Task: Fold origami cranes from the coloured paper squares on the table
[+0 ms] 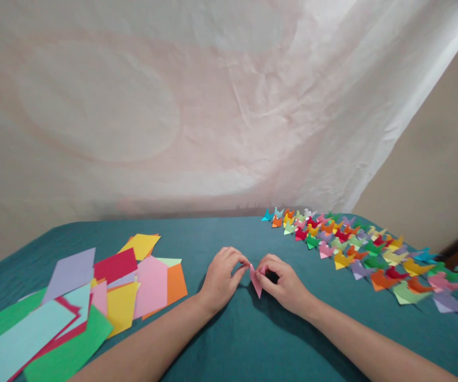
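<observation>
A small folded pink paper (256, 281) sits between both hands at the middle of the teal tablecloth (229, 339), its narrow tip pointing down toward the cloth. The left hand (224, 278) comes in from the lower left, wrist resting on the cloth, fingers curled and pinching the paper's upper left edge. The right hand (282, 284) reaches in from the lower right, fingertips pressed together on the paper's upper right corner. The piece looks creased into a tapering, pointed shape. To the left lies a loose spread of coloured paper sheets (94, 297); to the right, rows of small folded paper figures (356, 249) in many colours run back toward the draped white sheet (197, 106).
</observation>
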A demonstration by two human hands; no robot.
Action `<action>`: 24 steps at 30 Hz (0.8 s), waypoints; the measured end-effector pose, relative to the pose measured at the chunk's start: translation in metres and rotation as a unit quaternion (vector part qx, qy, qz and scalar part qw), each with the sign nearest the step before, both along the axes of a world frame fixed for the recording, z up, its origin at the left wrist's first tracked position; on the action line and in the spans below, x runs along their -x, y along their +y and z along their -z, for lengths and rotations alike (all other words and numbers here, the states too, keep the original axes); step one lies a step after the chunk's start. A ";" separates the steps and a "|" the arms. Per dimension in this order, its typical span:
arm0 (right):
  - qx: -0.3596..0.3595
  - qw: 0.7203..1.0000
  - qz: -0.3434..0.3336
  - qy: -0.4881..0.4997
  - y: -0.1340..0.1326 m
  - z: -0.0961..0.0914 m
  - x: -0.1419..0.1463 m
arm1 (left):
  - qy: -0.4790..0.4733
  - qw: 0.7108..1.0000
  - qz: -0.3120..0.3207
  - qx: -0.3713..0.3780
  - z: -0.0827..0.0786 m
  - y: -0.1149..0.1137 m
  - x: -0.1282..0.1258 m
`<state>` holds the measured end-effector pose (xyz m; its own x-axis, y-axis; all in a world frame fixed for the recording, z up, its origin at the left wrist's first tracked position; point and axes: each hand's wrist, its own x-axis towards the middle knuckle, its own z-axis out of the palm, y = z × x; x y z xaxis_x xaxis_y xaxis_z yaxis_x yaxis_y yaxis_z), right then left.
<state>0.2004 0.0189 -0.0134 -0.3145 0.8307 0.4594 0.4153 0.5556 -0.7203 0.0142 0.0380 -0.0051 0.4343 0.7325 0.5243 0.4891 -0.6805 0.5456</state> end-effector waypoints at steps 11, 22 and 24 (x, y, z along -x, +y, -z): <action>-0.024 0.999 -0.020 -0.024 0.003 0.005 -0.002 | 0.069 0.997 0.012 -0.018 -0.001 0.001 0.003; -0.039 0.994 0.002 -0.105 0.009 0.016 -0.004 | 0.089 0.995 0.039 0.026 0.004 0.003 0.004; -0.035 0.994 0.004 -0.107 0.011 0.017 -0.004 | 0.097 0.994 0.050 0.026 0.001 0.000 0.003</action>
